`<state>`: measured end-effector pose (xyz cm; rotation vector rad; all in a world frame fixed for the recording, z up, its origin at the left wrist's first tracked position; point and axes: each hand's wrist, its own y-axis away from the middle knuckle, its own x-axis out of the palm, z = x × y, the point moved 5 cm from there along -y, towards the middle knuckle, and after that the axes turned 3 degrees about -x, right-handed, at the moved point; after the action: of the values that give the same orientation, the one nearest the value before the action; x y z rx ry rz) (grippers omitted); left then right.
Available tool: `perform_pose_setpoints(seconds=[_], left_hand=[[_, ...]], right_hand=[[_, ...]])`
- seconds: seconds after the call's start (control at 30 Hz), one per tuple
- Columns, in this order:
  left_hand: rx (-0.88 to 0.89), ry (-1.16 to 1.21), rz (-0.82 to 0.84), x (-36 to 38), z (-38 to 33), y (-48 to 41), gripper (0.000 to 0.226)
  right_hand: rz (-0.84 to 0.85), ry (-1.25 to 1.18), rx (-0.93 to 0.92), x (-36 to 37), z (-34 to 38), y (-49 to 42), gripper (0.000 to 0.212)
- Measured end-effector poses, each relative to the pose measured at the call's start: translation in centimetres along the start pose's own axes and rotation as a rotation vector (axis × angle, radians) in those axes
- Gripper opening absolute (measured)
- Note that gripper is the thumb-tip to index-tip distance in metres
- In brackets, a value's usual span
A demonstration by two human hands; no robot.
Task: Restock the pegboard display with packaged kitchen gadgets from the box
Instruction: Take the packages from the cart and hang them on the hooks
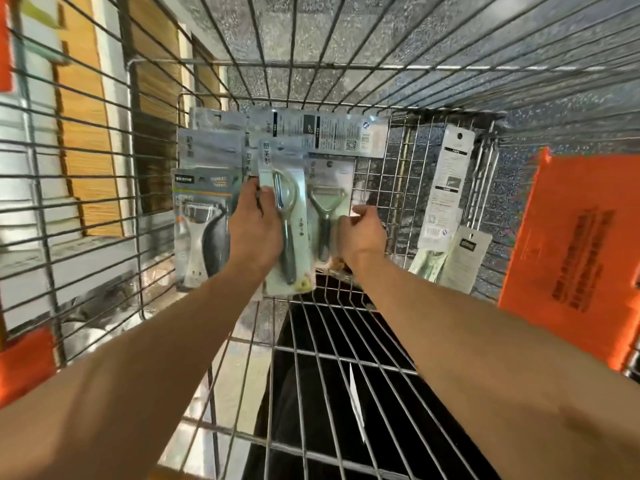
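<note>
Left hand (254, 230) grips peeler pack (294, 220); right hand (363, 233) pinches Y-peeler pack (329, 206) edge. Wire basket (391, 188) around both; orange crate (571, 258) right; speckled floor (346, 29) beyond.

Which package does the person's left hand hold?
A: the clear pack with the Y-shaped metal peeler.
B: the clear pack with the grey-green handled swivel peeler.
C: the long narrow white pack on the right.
B: the left hand grips the side of the clear pack with the grey-green handled swivel peeler.
</note>
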<state>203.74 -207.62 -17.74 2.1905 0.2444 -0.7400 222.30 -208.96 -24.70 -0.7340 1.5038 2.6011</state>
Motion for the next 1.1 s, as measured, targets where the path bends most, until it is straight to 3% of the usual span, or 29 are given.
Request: perform_pose_setpoints(seconds=[0.23, 0.33, 0.43, 0.5, 0.57, 0.67, 0.83, 0.97, 1.07, 1.1], left_hand=[[-0.012, -0.045, -0.004, 0.2, -0.1, -0.2, 0.019], [0.005, -0.021, 0.019, 0.6, -0.7, 0.0, 0.020], [0.056, 0.001, 0.087, 2.1, -1.6, 0.2, 0.021], [0.076, -0.014, 0.127, 3.6, -2.7, 0.5, 0.020], [0.069, -0.023, 0.158, 4.9, -3.4, 0.7, 0.018], [0.077, -0.003, 0.193, 6.2, -4.1, 0.8, 0.019], [0.012, -0.023, 0.288, 8.1, -5.0, 1.2, 0.041], [-0.010, -0.047, 0.294, 8.7, -5.1, 1.2, 0.035], [0.010, -0.076, 0.286, 9.0, -4.8, 0.9, 0.025], [0.008, -0.090, 0.282, 9.2, -4.6, 0.8, 0.025]], right_hand=[[0.062, 0.058, 0.063, -0.2, -0.4, -1.1, 0.029], [-0.086, 0.163, -0.046, -1.9, -0.2, -1.0, 0.025], [-0.370, 0.488, -0.236, -4.9, 0.1, -0.7, 0.050], [-0.434, 0.529, -0.165, -7.5, -0.8, -1.5, 0.073], [-0.361, 0.461, 0.004, -9.3, -2.7, -3.3, 0.087], [-0.291, 0.387, 0.098, -10.4, -4.8, -5.2, 0.077], [-0.277, 0.473, -0.077, -10.1, -5.0, -3.0, 0.049], [-0.244, 0.522, -0.121, -9.6, -4.9, -1.5, 0.063], [-0.288, 0.404, -0.145, -9.4, -3.5, -2.1, 0.052], [-0.295, 0.376, -0.127, -9.2, -3.0, -2.5, 0.057]])
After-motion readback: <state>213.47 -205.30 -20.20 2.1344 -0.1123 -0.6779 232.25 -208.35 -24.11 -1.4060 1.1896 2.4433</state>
